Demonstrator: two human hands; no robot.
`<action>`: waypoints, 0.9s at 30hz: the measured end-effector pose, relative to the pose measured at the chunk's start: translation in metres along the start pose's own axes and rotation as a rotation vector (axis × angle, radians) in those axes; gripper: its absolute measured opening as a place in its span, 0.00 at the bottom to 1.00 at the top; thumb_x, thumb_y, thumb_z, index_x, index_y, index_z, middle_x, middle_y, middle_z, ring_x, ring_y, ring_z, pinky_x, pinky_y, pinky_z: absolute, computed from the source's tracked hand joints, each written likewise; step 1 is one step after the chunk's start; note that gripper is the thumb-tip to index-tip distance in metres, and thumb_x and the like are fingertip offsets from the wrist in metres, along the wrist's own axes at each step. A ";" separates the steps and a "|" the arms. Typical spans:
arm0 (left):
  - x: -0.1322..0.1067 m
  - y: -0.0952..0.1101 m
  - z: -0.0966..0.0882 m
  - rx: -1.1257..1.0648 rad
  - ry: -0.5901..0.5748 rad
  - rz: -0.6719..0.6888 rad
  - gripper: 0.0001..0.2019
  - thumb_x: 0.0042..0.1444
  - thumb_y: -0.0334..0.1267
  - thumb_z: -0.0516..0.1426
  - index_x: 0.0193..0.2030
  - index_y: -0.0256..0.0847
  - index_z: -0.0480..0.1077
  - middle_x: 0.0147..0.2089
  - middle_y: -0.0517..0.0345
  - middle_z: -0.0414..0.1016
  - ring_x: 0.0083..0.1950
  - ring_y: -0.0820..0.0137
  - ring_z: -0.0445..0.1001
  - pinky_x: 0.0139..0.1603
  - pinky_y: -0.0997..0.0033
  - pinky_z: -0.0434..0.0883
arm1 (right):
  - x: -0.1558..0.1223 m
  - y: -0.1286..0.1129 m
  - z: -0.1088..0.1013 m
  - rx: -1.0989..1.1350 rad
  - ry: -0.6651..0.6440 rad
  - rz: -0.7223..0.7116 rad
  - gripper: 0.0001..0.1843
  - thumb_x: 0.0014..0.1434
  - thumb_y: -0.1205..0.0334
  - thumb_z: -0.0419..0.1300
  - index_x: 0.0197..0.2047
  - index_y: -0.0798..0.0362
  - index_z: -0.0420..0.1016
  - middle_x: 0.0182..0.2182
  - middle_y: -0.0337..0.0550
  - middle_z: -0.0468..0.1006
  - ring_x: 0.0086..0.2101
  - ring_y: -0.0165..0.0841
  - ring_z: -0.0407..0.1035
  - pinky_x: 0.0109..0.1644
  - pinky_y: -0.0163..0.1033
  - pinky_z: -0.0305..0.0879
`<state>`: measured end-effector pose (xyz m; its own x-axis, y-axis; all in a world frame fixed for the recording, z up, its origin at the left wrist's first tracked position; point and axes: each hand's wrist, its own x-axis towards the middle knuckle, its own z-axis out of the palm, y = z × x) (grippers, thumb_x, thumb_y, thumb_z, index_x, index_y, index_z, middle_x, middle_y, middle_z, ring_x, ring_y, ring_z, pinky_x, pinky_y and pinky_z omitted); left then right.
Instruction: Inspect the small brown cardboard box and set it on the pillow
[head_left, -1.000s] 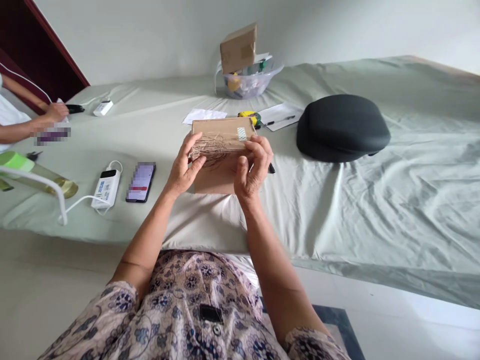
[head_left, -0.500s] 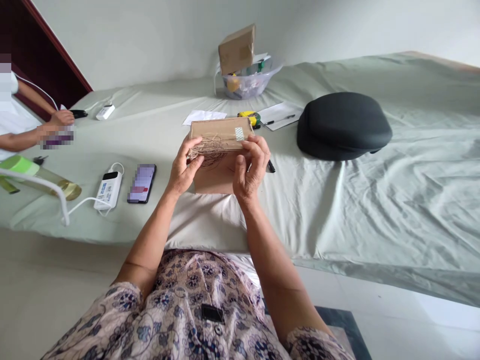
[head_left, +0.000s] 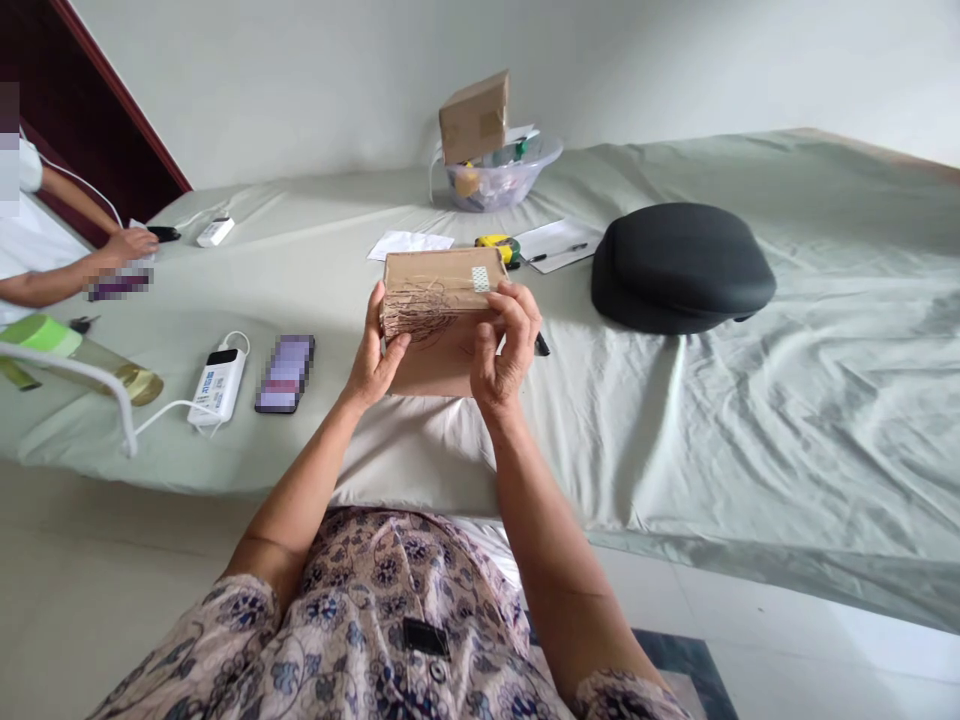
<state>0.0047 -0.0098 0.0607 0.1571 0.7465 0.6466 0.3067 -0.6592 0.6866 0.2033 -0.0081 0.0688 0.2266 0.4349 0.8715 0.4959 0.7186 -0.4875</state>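
Note:
I hold a brown cardboard box (head_left: 442,275) up over the bed's near edge, between both hands. Its open front is stuffed with brown paper shreds (head_left: 418,312), and a small white dotted sticker sits on its top right corner. My left hand (head_left: 373,348) grips the box's left end, thumb by the shreds. My right hand (head_left: 504,340) is closed on the lower right edge, fingers curled over the front. Beneath the box a brown flap or sheet (head_left: 435,365) hangs toward me.
On the grey-green bedsheet (head_left: 750,400) lie a black hard case (head_left: 681,265), a phone (head_left: 285,373), a white power bank (head_left: 214,385), papers with a pen (head_left: 559,245), a yellow tape measure (head_left: 499,245) and a clear bowl (head_left: 501,180) bearing another box. A person's arm (head_left: 67,275) reaches in at left.
My left fingers have slid from the shredded front to the box's left end. The box sits slightly lower in view; the camera tipped a little.

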 end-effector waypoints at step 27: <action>-0.035 -0.002 0.017 0.190 -0.059 -0.458 0.38 0.50 0.37 0.70 0.66 0.40 0.63 0.62 0.42 0.74 0.67 0.50 0.72 0.68 0.51 0.72 | -0.015 0.077 -0.019 -0.797 -0.413 0.880 0.20 0.58 0.59 0.60 0.53 0.50 0.79 0.49 0.53 0.73 0.53 0.48 0.64 0.61 0.57 0.57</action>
<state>0.0144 -0.0331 0.0308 0.0174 0.9630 0.2688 0.5214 -0.2381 0.8194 0.2541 0.0307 0.0191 0.5293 0.8405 0.1161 0.7110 -0.3647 -0.6012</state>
